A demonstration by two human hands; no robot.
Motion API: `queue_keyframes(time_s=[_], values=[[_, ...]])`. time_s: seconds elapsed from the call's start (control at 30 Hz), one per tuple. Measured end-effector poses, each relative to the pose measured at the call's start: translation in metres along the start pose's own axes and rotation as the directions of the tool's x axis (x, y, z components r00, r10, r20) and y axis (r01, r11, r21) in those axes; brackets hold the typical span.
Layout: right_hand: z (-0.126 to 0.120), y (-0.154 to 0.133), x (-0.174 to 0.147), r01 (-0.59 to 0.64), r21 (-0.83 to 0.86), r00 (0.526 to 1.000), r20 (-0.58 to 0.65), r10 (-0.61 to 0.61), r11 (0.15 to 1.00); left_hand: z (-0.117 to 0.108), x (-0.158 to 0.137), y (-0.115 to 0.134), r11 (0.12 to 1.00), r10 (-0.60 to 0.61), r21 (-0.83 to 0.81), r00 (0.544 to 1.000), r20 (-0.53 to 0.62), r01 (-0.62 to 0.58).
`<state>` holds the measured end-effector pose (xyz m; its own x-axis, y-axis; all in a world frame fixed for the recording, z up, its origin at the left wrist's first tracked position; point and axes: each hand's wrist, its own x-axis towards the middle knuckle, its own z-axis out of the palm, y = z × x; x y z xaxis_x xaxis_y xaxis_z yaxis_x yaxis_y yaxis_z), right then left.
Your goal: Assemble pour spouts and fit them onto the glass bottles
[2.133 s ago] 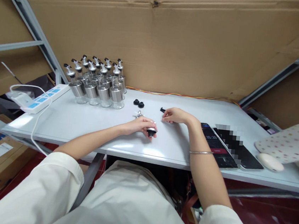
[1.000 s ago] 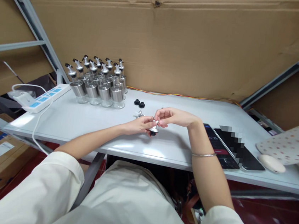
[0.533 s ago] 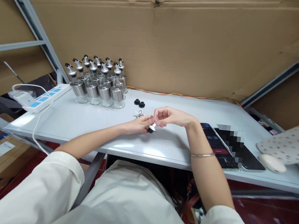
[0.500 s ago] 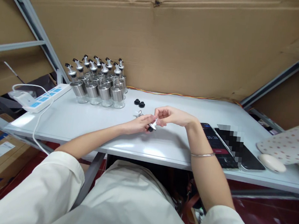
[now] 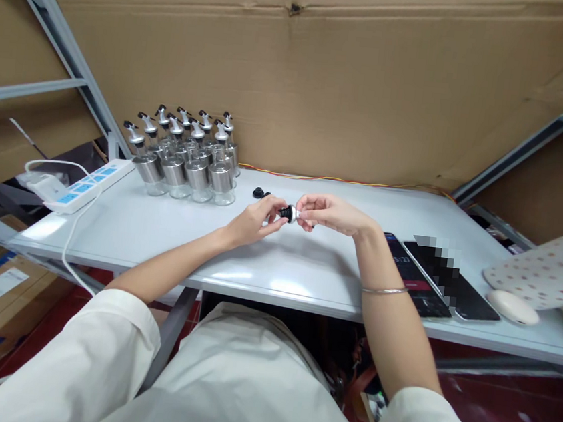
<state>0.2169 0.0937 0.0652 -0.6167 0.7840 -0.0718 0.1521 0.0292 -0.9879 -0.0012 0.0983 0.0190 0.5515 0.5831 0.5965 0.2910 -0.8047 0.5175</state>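
Observation:
A pour spout [image 5: 292,214], silver with a black ringed stopper, lies sideways between my two hands above the table. My left hand [image 5: 250,224] pinches its black stopper end between thumb and fingers. On the silver end, the fingertips of my right hand [image 5: 334,215] are closed, and they hide most of the nozzle. Just behind my left hand, a black rubber stopper [image 5: 258,192] rests on the table, with a second one mostly hidden by the fingers.
Glass bottles with steel sleeves and pour spouts [image 5: 196,168] stand grouped at the back left. A power strip [image 5: 90,184] with a white cable lies at the left edge. Two phones [image 5: 418,279], a cream oval case [image 5: 511,307] and a dotted bag [image 5: 542,268] are to the right.
The spout has turned from pointing stopper-down to lying sideways. My left hand has shifted up and its fingers now grip the stopper end. A silver piece near my left fingers no longer shows.

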Motion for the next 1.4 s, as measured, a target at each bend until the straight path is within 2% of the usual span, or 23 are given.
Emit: queue_keyframes(time_s=[0.1, 0.2, 0.33, 0.43, 0.53, 0.7, 0.87, 1.03, 1.17, 1.4], values=[[0.003, 0.000, 0.001, -0.023, -0.025, 1.000, 0.015, 0.024, 0.999, -0.002, 0.002, -0.003, 0.998, 0.042, 0.039, 0.998, 0.043, -0.043], [0.004, 0.001, 0.003, -0.040, -0.044, 0.999, 0.029, 0.042, 0.998, -0.003, 0.002, -0.003, 0.997, 0.065, 0.046, 0.997, 0.040, -0.067], [0.005, 0.004, 0.005, -0.074, -0.030, 0.991, 0.111, 0.077, 0.997, -0.002, 0.001, -0.003, 0.993, 0.105, 0.051, 0.994, 0.031, -0.107], [0.006, 0.007, 0.007, -0.108, -0.021, 0.977, 0.181, 0.110, 0.994, -0.001, 0.002, -0.003, 0.988, 0.085, 0.124, 0.994, 0.066, -0.092], [0.009, 0.009, 0.010, -0.099, 0.017, 0.974, 0.208, 0.093, 0.995, -0.001, 0.003, -0.004, 0.967, 0.076, 0.240, 0.995, 0.064, -0.089], [0.015, 0.012, 0.015, -0.045, 0.089, 0.981, 0.190, 0.028, 0.995, 0.000, 0.003, -0.011, 0.906, 0.156, 0.395, 0.987, 0.022, -0.152], [0.018, 0.012, 0.018, -0.005, 0.100, 0.987, 0.163, -0.012, 0.995, -0.001, 0.004, -0.014, 0.778, 0.200, 0.600, 0.979, 0.047, -0.188], [0.022, 0.009, 0.018, 0.070, 0.077, 0.990, 0.120, -0.079, 0.995, -0.005, 0.007, -0.013, 0.702, 0.235, 0.685, 0.971, 0.039, -0.197], [0.028, 0.007, 0.020, 0.135, 0.000, 0.991, 0.025, -0.135, 0.991, -0.005, 0.009, -0.013, 0.721, 0.165, 0.683, 0.986, -0.012, -0.112], [0.038, 0.006, 0.024, 0.186, -0.312, 0.955, -0.164, -0.246, 0.932, -0.005, 0.013, -0.013, 0.817, -0.088, 0.568, 0.995, -0.051, 0.101]])
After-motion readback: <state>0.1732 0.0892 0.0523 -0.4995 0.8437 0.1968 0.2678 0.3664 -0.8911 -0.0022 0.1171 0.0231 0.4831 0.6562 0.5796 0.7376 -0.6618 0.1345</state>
